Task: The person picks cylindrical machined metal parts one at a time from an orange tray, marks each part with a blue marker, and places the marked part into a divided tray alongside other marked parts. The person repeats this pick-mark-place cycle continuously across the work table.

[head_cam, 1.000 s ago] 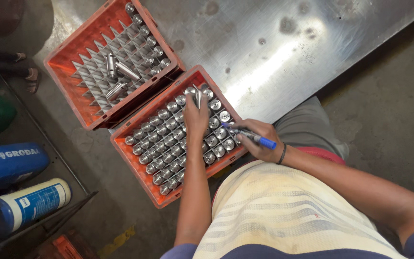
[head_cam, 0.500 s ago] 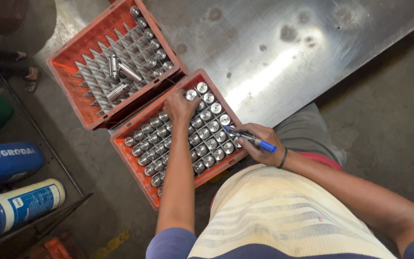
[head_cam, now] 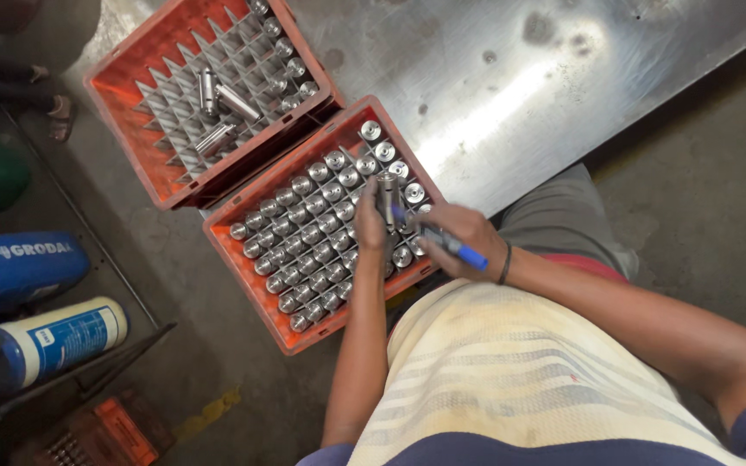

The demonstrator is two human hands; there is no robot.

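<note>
Steel table (head_cam: 520,95) at 12. Two orange crates: near-empty one (head_cam: 123,103) at 10, full one (head_cam: 252,285) centre. Blue canister (head_cam: 10,267) and white-labelled blue one (head_cam: 53,341) at 8. My left hand (head_cam: 371,229) grips a metal cylinder (head_cam: 386,194); right hand (head_cam: 464,242) clamps a blue marker (head_cam: 451,248) against it.

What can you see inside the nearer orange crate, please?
The nearer orange crate holds rows of upright metal cylinders in a divider grid. The left hand lifts one cylinder; both hands cover some cells near the right corner.
</note>
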